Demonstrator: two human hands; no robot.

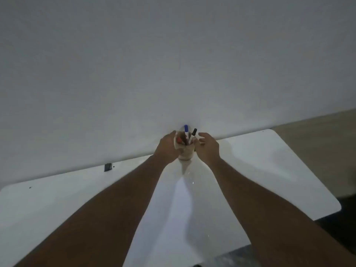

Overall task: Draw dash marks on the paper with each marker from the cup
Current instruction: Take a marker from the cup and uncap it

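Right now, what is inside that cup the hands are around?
The cup holds markers: a blue-capped marker, a black-capped marker and a red one low inside. Their lower ends are hidden by the cup wall and the left hand.

A sparse, dim room, seemingly a plain study or office corner: a white table [269, 160] pushed against a bare grey wall [173, 54], tan floor [317, 135] right of the table.
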